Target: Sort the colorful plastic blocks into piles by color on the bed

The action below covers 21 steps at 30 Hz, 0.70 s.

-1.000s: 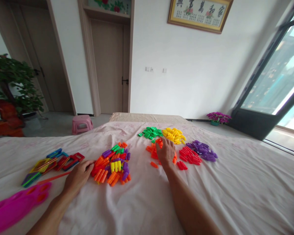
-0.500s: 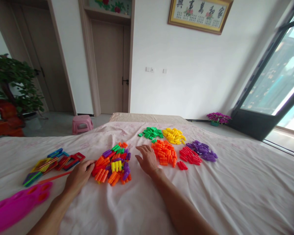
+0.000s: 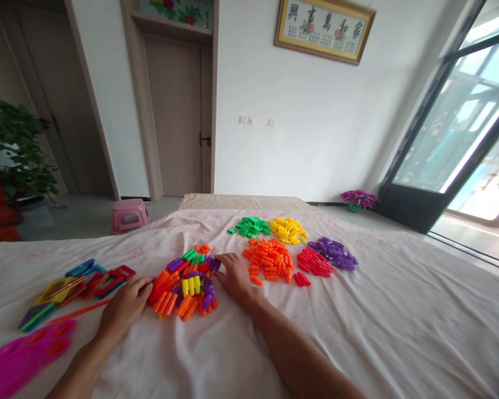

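A mixed pile of small plastic toy building blocks (image 3: 187, 285), orange, purple, yellow, green and red, lies on the cloth between my hands. My right hand (image 3: 236, 280) is at the pile's right edge, thumb and fingers closing on a purple block (image 3: 214, 265). At the left edge of the pile rests my left hand (image 3: 127, 303), its fingers curled with the tips against the blocks; what they hold, if anything, is hidden. Just beyond my right hand sits a heap of orange blocks (image 3: 270, 257).
Further off are heaps of green blocks (image 3: 251, 226), yellow blocks (image 3: 289, 230), red blocks (image 3: 314, 261) and purple blocks (image 3: 335, 252). On the left lie coloured see-through frame tiles (image 3: 66, 288) and a pink plastic piece (image 3: 25, 360). A pink stool (image 3: 130, 215) stands beyond the cloth (image 3: 378, 332).
My right hand has moved left from beside the orange heap to the mixed pile and now grips a purple block. My left hand stays at the pile's left edge. The view has shifted slightly right.
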Available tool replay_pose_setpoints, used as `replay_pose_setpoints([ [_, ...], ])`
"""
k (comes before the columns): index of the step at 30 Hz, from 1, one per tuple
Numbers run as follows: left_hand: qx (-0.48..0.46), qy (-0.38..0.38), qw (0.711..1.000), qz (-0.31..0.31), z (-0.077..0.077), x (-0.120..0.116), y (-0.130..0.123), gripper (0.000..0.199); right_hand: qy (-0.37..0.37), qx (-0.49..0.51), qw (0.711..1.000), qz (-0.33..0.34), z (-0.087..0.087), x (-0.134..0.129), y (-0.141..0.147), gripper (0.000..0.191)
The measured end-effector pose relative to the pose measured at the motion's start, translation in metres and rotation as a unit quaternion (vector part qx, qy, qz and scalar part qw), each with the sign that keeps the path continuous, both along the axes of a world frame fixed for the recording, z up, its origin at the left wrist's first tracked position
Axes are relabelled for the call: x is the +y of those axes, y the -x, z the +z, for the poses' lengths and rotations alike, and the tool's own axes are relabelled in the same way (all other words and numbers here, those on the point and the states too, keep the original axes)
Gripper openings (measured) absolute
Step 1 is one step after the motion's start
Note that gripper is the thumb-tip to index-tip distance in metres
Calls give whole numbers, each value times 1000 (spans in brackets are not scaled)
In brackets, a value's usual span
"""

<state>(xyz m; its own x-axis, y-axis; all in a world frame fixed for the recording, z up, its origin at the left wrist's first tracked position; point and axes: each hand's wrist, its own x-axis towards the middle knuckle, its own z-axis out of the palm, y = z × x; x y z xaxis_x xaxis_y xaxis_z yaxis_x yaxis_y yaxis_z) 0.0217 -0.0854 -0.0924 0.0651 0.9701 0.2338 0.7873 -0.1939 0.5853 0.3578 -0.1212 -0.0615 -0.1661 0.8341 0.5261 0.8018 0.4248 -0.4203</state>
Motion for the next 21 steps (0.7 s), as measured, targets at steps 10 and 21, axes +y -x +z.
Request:
replay_pose_setpoints([
  [10,-10,-6,1000,-16,-6,7,7,44,-145,136,966,-165,27,-1,-112,42],
  [21,-21,-12,1000,-10,-15,16,11,42,-29,64,853,-517,28,-47,-291,56],
])
